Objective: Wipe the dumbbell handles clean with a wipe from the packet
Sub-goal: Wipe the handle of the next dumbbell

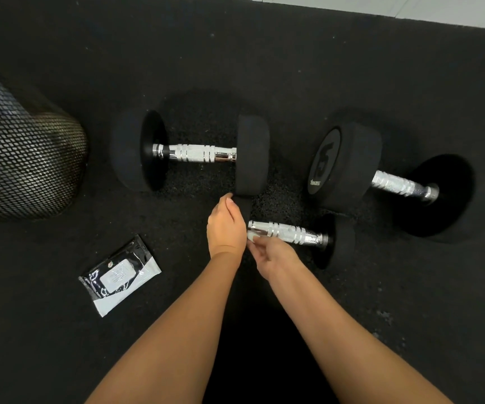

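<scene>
Your two bare forearms are reaching in from the bottom edge over the black speckled rubber floor (293,68). Your right hand (276,258) is pinching a small white wipe (252,236) between its fingertips, pressing it against the near end of the chrome knurled handle (288,232) of the nearest black rubber dumbbell (334,240). Your left hand (226,225) is curling closed over that dumbbell's left head, hiding most of it, thumb on top. Off to your left, the black-and-white plastic wipe packet (120,275) is lying flat on the floor, well apart from your hands. Farther out, a second black dumbbell with a chrome handle (194,153) is lying just beyond your left hand, and a third black dumbbell marked with a large numeral (346,164) is resting to the right. At the far left edge, a black mesh bin (22,161) is sitting on the floor.
</scene>
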`<state>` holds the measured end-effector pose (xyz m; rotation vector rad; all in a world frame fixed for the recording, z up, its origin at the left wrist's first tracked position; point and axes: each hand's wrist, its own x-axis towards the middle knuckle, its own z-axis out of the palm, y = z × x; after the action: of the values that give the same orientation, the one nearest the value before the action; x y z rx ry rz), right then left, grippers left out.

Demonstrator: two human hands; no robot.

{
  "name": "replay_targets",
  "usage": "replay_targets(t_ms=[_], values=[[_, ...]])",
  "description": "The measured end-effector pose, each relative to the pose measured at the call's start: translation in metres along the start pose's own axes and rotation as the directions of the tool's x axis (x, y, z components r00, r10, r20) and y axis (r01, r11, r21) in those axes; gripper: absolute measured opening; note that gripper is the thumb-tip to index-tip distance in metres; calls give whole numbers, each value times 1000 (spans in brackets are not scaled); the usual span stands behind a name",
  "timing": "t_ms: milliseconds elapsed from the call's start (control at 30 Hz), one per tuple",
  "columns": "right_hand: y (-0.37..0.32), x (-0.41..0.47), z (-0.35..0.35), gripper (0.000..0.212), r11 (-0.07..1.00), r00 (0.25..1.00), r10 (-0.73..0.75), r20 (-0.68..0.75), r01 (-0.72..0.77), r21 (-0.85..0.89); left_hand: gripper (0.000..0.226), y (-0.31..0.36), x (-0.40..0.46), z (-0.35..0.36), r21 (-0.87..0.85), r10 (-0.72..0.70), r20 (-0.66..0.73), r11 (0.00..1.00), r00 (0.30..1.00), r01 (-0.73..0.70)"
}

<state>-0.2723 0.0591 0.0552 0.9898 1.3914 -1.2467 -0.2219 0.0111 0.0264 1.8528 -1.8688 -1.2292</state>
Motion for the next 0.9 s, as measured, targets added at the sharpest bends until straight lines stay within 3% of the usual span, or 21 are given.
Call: replay_targets(t_ms=[200,267,300,333,367,400,433,467,533,567,633,700,900], values=[[-16,-17,-8,23,996,995,-1,103,-8,85,40,0,0,0,12,-1,1,1000,1000,1],[-29,-17,-6,37,991,985,-117,128,106,85,40,0,0,0,12,3,4,1000,1000,-3],[-36,-16,-5,40,976,970,-216,110,216,13,40,0,0,0,10,4,3,1000,1000,-4],[-41,-15,-5,40,914,930,-356,94,367,-171,40,-1,0,0,7,5,1,1000,1000,-5],[-43,-13,-8,38,720,832,-542,120,533,-444,40,-1,0,0,4,7,-1,1000,1000,-7],[-43,-9,-11,37,374,667,-702,249,643,-668,40,-1,0,0,1,10,-2,1000,1000,-10],[-40,-3,-14,38,25,515,-734,442,671,-741,39,-1,0,0,-2,11,-2,1000,1000,-11],[-34,4,-15,41,-240,440,-650,619,654,-717,39,-1,0,0,-3,10,-2,1000,1000,-10],[-16,17,-16,50,-568,433,-419,798,561,-602,40,-1,0,0,2,8,-5,1000,1000,-8],[-9,22,-19,53,-663,395,-373,840,519,-539,39,-1,0,0,6,9,-6,1000,1000,-9],[-5,30,-34,58,-746,245,-350,904,510,-427,39,-2,0,0,8,14,-6,1000,1000,-14],[-11,29,-49,54,-814,159,-264,951,493,-308,39,-3,-1,0,6,21,-5,1000,1000,-21],[-18,27,-43,47,-823,176,-263,948,471,-316,39,-1,0,0,18,24,-6,1000,1000,-24]])
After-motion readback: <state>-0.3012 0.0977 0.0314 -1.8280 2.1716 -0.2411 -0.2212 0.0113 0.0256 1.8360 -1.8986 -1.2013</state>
